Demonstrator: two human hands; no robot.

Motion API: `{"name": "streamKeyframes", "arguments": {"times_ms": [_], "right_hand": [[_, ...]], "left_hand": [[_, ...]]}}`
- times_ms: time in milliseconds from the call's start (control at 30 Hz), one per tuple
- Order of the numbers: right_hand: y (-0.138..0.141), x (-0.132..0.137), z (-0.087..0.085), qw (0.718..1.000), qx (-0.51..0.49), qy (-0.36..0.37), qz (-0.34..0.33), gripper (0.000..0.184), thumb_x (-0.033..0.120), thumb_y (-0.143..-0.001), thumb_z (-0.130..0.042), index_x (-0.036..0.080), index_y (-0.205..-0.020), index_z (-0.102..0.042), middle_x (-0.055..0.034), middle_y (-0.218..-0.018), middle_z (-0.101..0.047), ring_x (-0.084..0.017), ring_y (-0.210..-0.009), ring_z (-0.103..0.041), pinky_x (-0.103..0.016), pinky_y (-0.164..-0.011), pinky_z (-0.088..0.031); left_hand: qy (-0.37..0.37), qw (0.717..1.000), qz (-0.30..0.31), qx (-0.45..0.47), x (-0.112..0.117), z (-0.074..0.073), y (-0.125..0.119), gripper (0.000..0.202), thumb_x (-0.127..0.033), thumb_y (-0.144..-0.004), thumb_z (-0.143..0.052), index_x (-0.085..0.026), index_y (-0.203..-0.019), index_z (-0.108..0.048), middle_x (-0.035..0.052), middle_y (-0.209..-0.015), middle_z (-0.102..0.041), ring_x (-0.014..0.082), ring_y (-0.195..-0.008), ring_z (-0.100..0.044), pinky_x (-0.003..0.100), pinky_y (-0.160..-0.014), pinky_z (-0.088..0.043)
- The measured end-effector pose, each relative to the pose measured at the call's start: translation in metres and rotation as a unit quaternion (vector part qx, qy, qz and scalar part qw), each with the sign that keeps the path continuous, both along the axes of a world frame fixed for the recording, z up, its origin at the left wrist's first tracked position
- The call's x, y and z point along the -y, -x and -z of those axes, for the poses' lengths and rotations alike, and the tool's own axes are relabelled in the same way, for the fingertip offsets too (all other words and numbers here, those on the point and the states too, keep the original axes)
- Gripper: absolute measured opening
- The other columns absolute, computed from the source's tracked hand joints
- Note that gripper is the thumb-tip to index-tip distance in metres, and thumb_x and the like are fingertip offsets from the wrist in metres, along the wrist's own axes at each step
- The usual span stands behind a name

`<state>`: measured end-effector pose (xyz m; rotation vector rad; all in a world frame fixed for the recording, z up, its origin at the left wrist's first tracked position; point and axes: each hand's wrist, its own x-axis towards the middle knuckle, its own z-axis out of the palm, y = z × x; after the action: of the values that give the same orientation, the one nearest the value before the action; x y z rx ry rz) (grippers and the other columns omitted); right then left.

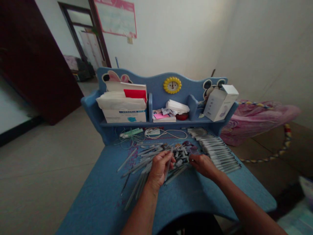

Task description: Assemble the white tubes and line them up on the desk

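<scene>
See forearms cropped by bottom edge. Gripping slim pale tube, partly hidden by the grip, in left hand above tabletop. Holding right hand curled beside small parts, too blurry to identify; cannot tell if grasping anything. See tube row running back at right.

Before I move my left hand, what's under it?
Pale pen barrels show on either side of your left hand, on the blue desk; whatever lies directly beneath is covered by it.

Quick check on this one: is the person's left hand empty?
No, the left hand holds a slim grey tube between its thumb and fingers.
</scene>
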<state>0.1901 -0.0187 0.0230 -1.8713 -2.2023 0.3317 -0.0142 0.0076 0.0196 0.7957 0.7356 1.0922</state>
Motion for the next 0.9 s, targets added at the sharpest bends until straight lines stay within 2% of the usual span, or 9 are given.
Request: {"name": "streamKeyframes", "arguments": {"times_ms": [100,233,333,400,500,600,667,767,900], "right_hand": [[-0.010,0.004,-0.002,0.996,-0.091,0.005,-0.009,0.016,0.024,-0.080,-0.047,0.018,-0.073,-0.061,-0.0023,-0.067,-0.065,-0.016,-0.066,-0.060,-0.024,-0.060,-0.040],[-0.022,0.011,-0.004,0.976,-0.219,0.022,0.005,0.021,0.032,-0.081,-0.047,0.016,-0.074,-0.058,-0.0032,-0.066,-0.066,-0.015,-0.062,-0.061,-0.023,-0.057,-0.044],[-0.032,0.016,-0.011,0.924,-0.378,0.047,0.047,0.024,0.038,-0.075,-0.057,0.015,-0.071,-0.058,-0.0039,-0.063,-0.067,-0.015,-0.059,-0.061,-0.025,-0.057,-0.046],[-0.038,0.018,-0.020,0.890,-0.447,0.057,0.069,0.024,0.038,-0.070,-0.063,0.015,-0.068,-0.059,-0.0033,-0.061,-0.066,-0.014,-0.057,-0.060,-0.026,-0.057,-0.045],[-0.045,0.020,-0.033,0.885,-0.456,0.051,0.076,0.023,0.037,-0.068,-0.066,0.015,-0.067,-0.060,-0.0022,-0.059,-0.066,-0.014,-0.056,-0.059,-0.026,-0.057,-0.045],[-0.051,0.021,-0.043,0.897,-0.435,0.039,0.065,0.019,0.034,-0.071,-0.064,0.016,-0.068,-0.060,-0.0014,-0.060,-0.065,-0.014,-0.057,-0.058,-0.025,-0.057,-0.044],[-0.055,0.021,-0.047,0.907,-0.416,0.034,0.053,0.017,0.033,-0.072,-0.062,0.016,-0.070,-0.060,-0.0012,-0.061,-0.065,-0.013,-0.058,-0.058,-0.025,-0.057,-0.044],[-0.058,0.019,-0.052,0.915,-0.398,0.034,0.046,0.016,0.032,-0.072,-0.062,0.016,-0.070,-0.060,-0.0003,-0.060,-0.064,-0.013,-0.057,-0.057,-0.024,-0.057,-0.043],[-0.058,0.016,-0.057,0.925,-0.378,0.035,0.034,0.015,0.030,-0.071,-0.061,0.015,-0.067,-0.059,0.0008,-0.058,-0.061,-0.012,-0.056,-0.055,-0.023,-0.056,-0.042]], "left_hand": [[-0.005,1.000,0.004,-0.005,0.000,0.000,0.000,0.019,-0.028,-0.066,-0.068,-0.011,-0.071,-0.062,0.0003,-0.055,-0.060,0.0061,-0.041,-0.050,0.016,-0.040,-0.040],[-0.019,1.000,0.013,-0.017,0.000,0.001,0.000,0.017,-0.027,-0.067,-0.068,-0.012,-0.070,-0.062,0.0001,-0.056,-0.061,0.0059,-0.042,-0.050,0.016,-0.042,-0.039],[-0.040,0.998,0.027,-0.039,0.000,0.002,-0.001,0.016,-0.027,-0.067,-0.068,-0.011,-0.068,-0.062,0.0003,-0.057,-0.061,0.0060,-0.042,-0.050,0.017,-0.043,-0.038],[-0.050,0.997,0.034,-0.057,0.001,0.003,-0.001,0.017,-0.027,-0.066,-0.068,-0.011,-0.070,-0.064,0.0013,-0.058,-0.062,0.0066,-0.043,-0.051,0.017,-0.044,-0.039],[-0.068,0.993,0.029,-0.095,0.001,0.004,-0.003,0.021,-0.027,-0.064,-0.069,-0.011,-0.076,-0.066,0.0031,-0.061,-0.065,0.0087,-0.047,-0.054,0.020,-0.048,-0.043],[-0.105,0.983,-0.008,-0.152,0.000,0.007,-0.004,0.022,-0.029,-0.064,-0.068,-0.012,-0.079,-0.068,0.0034,-0.063,-0.066,0.0122,-0.052,-0.058,0.023,-0.053,-0.046],[-0.164,0.963,-0.048,-0.209,-0.002,0.008,-0.003,0.019,-0.028,-0.066,-0.066,-0.014,-0.079,-0.068,0.0029,-0.066,-0.067,0.0147,-0.059,-0.060,0.025,-0.058,-0.047],[-0.285,0.906,-0.107,-0.294,-0.003,0.007,0.000,0.014,-0.026,-0.071,-0.062,-0.017,-0.079,-0.069,0.0031,-0.077,-0.068,0.0171,-0.072,-0.062,0.027,-0.067,-0.048],[-0.381,0.850,-0.127,-0.341,-0.001,0.002,0.002,0.011,-0.022,-0.075,-0.057,-0.019,-0.077,-0.067,0.0036,-0.079,-0.066,0.0169,-0.076,-0.061,0.027,-0.071,-0.047]]}}
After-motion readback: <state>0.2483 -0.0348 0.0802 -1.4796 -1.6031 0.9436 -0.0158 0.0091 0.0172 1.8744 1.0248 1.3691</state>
